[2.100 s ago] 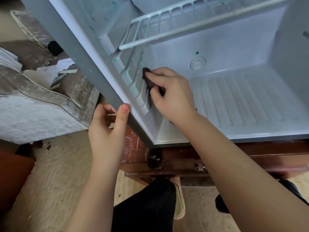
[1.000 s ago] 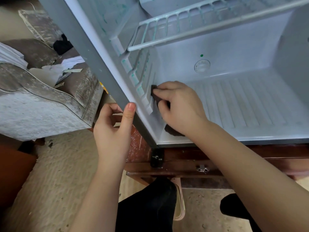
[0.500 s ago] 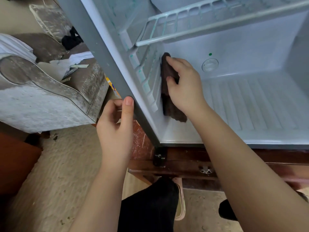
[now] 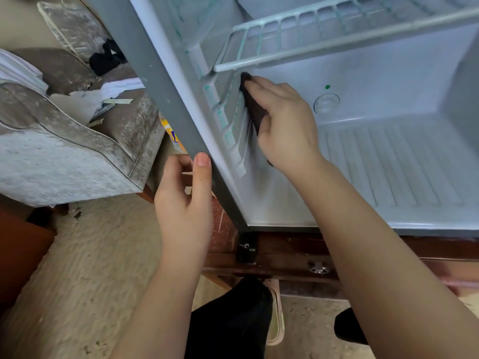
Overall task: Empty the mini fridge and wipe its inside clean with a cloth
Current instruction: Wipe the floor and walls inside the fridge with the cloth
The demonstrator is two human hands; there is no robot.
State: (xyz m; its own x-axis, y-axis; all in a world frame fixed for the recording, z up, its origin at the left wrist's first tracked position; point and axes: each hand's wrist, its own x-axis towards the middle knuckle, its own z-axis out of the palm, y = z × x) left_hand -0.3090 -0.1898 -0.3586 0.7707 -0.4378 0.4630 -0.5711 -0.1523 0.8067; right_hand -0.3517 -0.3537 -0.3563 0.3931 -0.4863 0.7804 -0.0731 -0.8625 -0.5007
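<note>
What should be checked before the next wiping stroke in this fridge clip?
1. Dark brown cloth under right hand, pressed on ribbed left inner wall: ok.
2. Left hand grips grey front edge: ok.
3. Ribbed white fridge floor free of items: ok.
4. Room to stroke upward below white wire shelf: not ok.
5. Wall free of teal marks: not ok.
6. Cloth damp: cannot tell.

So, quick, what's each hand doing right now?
Left hand: closed around the white mini fridge's grey front edge.
Right hand: open, flat fingers pressing a dark brown cloth against the ribbed inner wall.
</note>
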